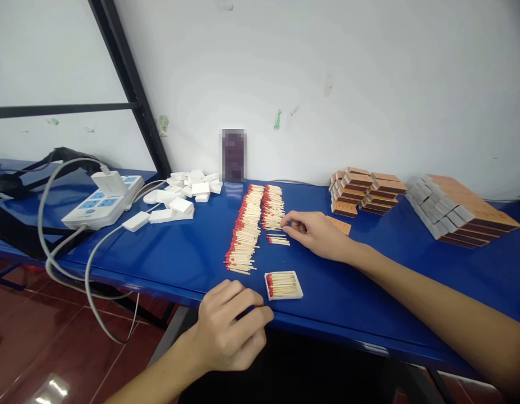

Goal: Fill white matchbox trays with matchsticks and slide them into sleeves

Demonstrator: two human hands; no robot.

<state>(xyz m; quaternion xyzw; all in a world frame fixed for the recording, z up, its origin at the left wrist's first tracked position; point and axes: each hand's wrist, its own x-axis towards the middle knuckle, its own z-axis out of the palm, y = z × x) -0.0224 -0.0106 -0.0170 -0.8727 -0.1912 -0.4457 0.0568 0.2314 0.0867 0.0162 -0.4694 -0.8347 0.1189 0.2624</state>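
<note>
My right hand (314,233) reaches over the blue table, thumb and forefinger pinched at the ends of matchsticks at the near end of the shorter red-headed match pile (274,206). Just below its fingertips lie a few loose matchsticks (279,240). A longer pile of matches (245,230) runs alongside on the left. Near the front edge sits a white matchbox tray (299,293) holding a layer of matchsticks. My left hand (234,326) hovers at the table edge to the left of this tray, fingers loosely bent and apart; nothing shows in it, though its palm is hidden.
White matchbox trays (182,207) are heaped at the back left. Behind my right hand stand stacked orange matchbox sleeves (360,188), with a larger stack (465,207) farther right. A power strip (104,203) with looping cables (89,269) occupies the left side. A blurred phone-like object (234,155) leans against the wall.
</note>
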